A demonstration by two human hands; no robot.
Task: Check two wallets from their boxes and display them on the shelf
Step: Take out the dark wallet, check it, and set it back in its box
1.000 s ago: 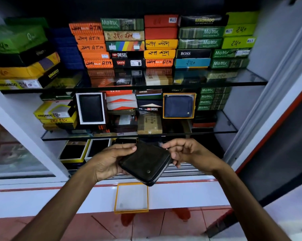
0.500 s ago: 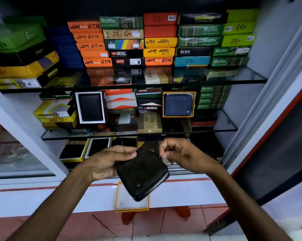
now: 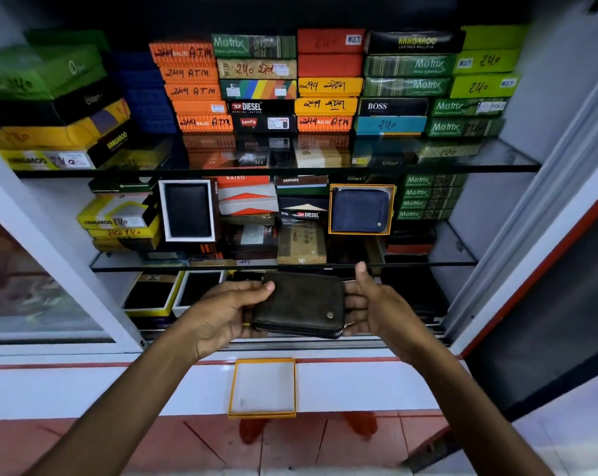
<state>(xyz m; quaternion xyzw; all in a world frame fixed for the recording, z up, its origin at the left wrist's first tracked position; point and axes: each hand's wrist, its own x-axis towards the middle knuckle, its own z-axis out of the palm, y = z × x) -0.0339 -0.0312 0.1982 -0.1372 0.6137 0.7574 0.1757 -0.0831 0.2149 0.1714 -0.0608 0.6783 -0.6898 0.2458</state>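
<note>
A dark olive zip wallet (image 3: pixel 301 304) is held level between both hands, in front of the lowest shelf. My left hand (image 3: pixel 227 310) grips its left edge, thumb on top. My right hand (image 3: pixel 376 305) grips its right edge, thumb raised. Below them an orange-rimmed open box (image 3: pixel 261 388) with a white inside lies on the white ledge. On the middle glass shelf (image 3: pixel 462 262) a blue wallet (image 3: pixel 359 211) stands upright in an orange-rimmed box, and a black wallet (image 3: pixel 187 211) stands in a white box.
The top shelf (image 3: pixel 497 163) carries stacks of coloured wallet boxes. More boxes fill the middle shelf. Two open boxes (image 3: pixel 174 293) with dark wallets sit at the lower left. A white sliding frame (image 3: pixel 50 242) stands left, another (image 3: pixel 531 242) right. Red tiled floor (image 3: pixel 153 444) lies below.
The wallet was tilted with its corner down while my right hand worked at its zip. Now it is turned level and raised, and both hands hold its edges.
</note>
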